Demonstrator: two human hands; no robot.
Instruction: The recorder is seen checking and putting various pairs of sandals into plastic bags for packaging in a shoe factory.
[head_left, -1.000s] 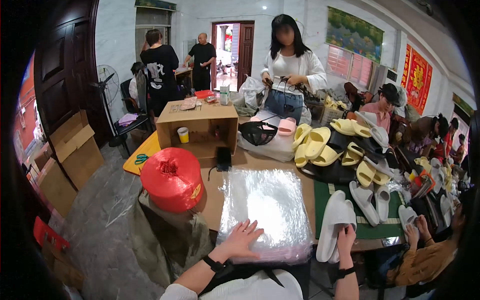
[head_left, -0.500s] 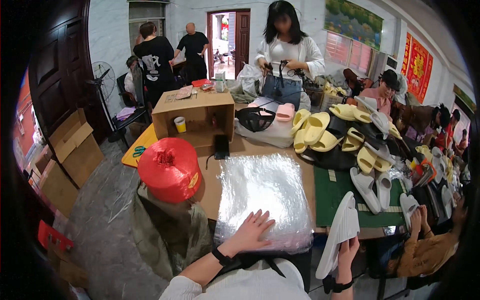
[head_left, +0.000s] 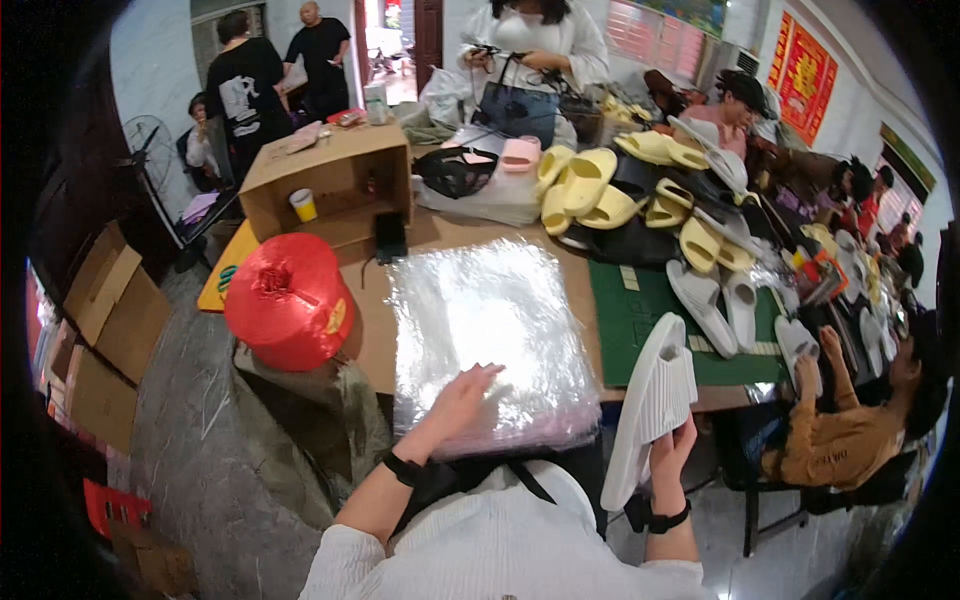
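My left hand lies on a stack of clear plastic bags on the table in front of me. Its fingers reach forward, slightly smeared, and it holds nothing visible. At the right, my right hand is closed around a white slide sandal with a ridged strap, held upright at the near table edge. Whether a second sandal sits behind it, I cannot tell. Beyond it, a pair of pale grey slides rests on a green cutting mat.
A red roll of plastic twine stands left of the bags, near an open cardboard box and a black phone. Yellow slides are heaped at the far right. A co-worker in brown sits at right; another person stands opposite.
The view has shifted, so table things sit further left and higher. My left hand's spread fingers are now closer together on the bags. The white sandal stays in my right hand.
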